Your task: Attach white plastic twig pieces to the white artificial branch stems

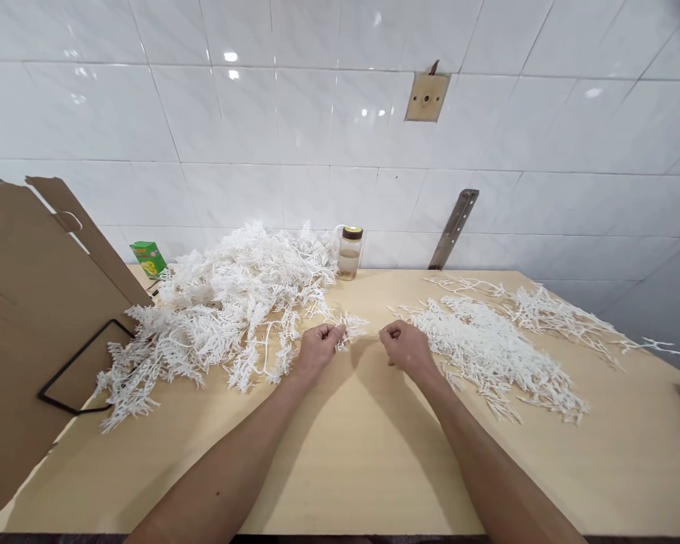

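My left hand (319, 347) is closed in a pinch on a white artificial sprig (354, 326), whose branched tips stick out to the right of the fingers. Just left of it lies a big tangled heap of white artificial foliage (238, 283). A short gap to the right, my right hand (403, 344) has its fingertips pressed together; whatever they may hold is too small to make out. Beside that hand a flatter pile of loose white sprigs (487, 351) is spread over the table. Thin, barer white stems (567, 317) lie behind this pile.
The wooden table (340, 468) meets a tiled wall. At the left edge stand a cardboard box (45, 302), a black wire frame (65, 370) and a green packet (148, 259). A lidded jar (349, 255) stands at the back, left of a metal bracket (454, 228).
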`<state>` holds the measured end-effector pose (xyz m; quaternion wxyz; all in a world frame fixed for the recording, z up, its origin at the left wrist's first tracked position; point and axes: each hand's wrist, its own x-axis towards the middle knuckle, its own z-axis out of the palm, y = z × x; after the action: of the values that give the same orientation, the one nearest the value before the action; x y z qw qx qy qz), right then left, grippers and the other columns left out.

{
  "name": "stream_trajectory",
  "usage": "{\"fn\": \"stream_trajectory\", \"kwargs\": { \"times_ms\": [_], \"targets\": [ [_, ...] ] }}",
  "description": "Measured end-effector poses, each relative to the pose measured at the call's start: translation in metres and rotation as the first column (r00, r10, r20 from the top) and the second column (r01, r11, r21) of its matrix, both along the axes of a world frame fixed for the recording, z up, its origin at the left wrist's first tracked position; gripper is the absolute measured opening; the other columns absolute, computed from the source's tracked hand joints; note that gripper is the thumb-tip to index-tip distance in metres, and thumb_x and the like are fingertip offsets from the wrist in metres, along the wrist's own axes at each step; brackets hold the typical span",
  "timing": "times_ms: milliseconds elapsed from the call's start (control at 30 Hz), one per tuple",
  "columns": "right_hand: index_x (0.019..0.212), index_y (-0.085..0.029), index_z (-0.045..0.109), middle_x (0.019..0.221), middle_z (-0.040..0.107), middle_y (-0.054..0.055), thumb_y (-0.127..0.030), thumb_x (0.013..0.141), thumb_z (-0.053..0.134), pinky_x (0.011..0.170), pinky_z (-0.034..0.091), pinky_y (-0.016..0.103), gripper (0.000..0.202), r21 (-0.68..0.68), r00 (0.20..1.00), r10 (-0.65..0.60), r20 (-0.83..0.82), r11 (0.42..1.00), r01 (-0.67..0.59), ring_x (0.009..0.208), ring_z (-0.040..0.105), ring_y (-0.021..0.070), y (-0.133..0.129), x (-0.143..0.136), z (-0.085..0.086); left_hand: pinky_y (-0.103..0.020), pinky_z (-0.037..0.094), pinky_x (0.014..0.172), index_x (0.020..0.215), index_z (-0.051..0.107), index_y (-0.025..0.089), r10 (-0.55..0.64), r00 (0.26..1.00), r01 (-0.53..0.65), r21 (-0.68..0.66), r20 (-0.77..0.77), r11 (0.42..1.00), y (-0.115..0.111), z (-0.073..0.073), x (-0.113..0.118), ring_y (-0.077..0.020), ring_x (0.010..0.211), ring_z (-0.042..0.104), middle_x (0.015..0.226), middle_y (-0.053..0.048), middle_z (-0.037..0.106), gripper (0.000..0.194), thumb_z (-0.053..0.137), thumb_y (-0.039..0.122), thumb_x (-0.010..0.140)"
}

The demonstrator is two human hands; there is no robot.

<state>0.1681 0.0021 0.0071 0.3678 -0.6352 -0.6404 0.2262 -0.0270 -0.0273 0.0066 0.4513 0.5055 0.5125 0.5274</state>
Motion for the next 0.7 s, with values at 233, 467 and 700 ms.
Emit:
{"fn": "stream_trajectory", "kwargs": {
  "times_ms": [233,467,700],
  "targets": [
    [0.082,-0.018,0.064,0.082,0.069,0.011,-0.021,0.076,0.057,0.07,0.045,0.033,0.01,0.253,0.892,-0.38,0.246,0.913,0.319,0.073,0.064,0.0229,0.022,0.056,-0.002,-0.021,0.018,0.042,0.07,0.056,0.017,-0.126,0.972,0.148,-0.103,0.196,0.984,0.006,0.001,-0.003,-0.0042,0.042,0.029,0.051,0.007,0.041,0.046,0.076,0.057,0.061],
    [0.1,-0.013,0.063,0.088,0.067,0.013,-0.031,0.084,0.055,0.079,0.047,0.039,0.026,0.377,0.926,-0.359,0.116,0.879,0.294,0.078,0.063,0.0241,0.009,0.039,0.01,-0.021,0.029,0.044,0.072,0.059,0.016,-0.132,0.966,0.16,-0.117,0.221,0.98,0.006,0.002,-0.005,-0.0059,0.044,0.039,0.054,0.004,0.049,0.042,0.078,0.051,0.061],
    [0.092,-0.02,0.064,0.09,0.066,0.007,-0.029,0.094,0.05,0.068,0.05,0.028,0.017,0.541,0.951,0.266,0.157,0.783,-0.308,0.065,0.059,0.0144,-0.025,-0.03,0.012,-0.022,0.035,0.05,0.069,0.056,0.016,-0.117,0.979,0.13,-0.073,0.168,0.989,0.005,0.003,-0.003,-0.0081,0.049,0.045,0.055,0.003,0.051,0.04,0.074,0.052,0.068]
  ]
}}
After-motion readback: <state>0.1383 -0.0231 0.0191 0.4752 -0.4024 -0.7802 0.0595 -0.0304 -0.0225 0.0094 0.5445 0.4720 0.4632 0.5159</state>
